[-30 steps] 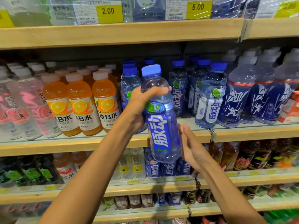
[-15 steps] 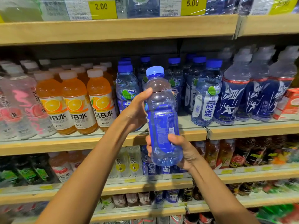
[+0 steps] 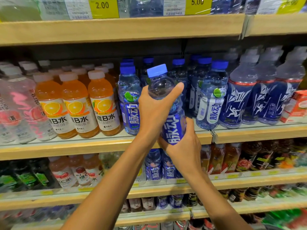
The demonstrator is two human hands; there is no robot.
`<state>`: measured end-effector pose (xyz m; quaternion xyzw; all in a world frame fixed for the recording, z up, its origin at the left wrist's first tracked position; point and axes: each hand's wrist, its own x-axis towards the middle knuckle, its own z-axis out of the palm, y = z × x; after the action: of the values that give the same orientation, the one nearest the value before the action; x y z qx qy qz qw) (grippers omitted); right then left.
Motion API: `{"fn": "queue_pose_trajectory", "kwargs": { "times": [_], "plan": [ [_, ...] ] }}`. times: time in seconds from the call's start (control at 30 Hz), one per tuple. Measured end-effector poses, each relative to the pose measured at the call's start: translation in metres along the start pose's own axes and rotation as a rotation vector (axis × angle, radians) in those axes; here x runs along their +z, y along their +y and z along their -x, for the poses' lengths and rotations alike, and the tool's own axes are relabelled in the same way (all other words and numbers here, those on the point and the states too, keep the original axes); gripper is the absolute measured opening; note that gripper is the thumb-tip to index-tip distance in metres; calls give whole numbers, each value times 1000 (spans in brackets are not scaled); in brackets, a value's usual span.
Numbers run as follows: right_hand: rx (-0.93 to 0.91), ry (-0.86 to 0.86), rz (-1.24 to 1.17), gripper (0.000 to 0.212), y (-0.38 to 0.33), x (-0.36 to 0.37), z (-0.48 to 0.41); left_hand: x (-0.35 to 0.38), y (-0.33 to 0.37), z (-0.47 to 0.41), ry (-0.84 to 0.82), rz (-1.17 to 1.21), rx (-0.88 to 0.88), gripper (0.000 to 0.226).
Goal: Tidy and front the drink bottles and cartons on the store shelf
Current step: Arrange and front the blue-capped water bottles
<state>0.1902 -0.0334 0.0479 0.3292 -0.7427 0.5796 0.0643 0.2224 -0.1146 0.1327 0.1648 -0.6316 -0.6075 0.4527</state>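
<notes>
While both hands clamped it, the blue-capped bottle (image 3: 163, 103) tilted just before the wooden shelf (image 3: 93, 146): left hand (image 3: 155, 112) round its shoulder, right hand (image 3: 184, 146) round its base, hiding half the label. Lower rows blurred out.

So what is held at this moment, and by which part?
A blue-capped bottle with a blue label, held by both hands: the left hand wraps its upper body below the shoulder, and the right hand cups its lower end.
</notes>
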Motion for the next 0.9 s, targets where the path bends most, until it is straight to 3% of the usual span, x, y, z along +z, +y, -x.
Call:
{"fn": "queue_pose_trajectory", "kwargs": {
  "times": [0.1, 0.2, 0.27, 0.37, 0.43, 0.57, 0.63, 0.77, 0.9],
  "plan": [
    [-12, -1, -6, 80, 0, 2, 4, 3, 1, -1, 48, 41, -4, 32],
    [13, -155, -318, 66, 4, -8, 3, -4, 1, -8, -30, 117, -8, 17],
    [90, -287, -561, 63, 10, -20, -5, -12, 1, -15, -129, 224, -92, 26],
    [304, -566, -845, 88, 12, -33, -18, -24, 2, -26, -420, 394, -252, 43],
    [367, -744, -954, 86, 12, -37, -24, -26, 2, -31, -636, 569, -297, 53],
    [401, -835, -860, 119, 4, -30, -27, -25, -5, -38, -929, 748, -355, 65],
    [306, -839, -798, 107, -4, -24, -25, -25, -11, -38, -970, 740, -367, 67],
    [225, -742, -735, 49, -1, -19, -18, -30, -21, -38, -953, 643, -328, 69],
    [100, -541, -521, 42, 0, -18, -18, -36, -23, -38, -836, 445, -284, 85]
  ]
}}
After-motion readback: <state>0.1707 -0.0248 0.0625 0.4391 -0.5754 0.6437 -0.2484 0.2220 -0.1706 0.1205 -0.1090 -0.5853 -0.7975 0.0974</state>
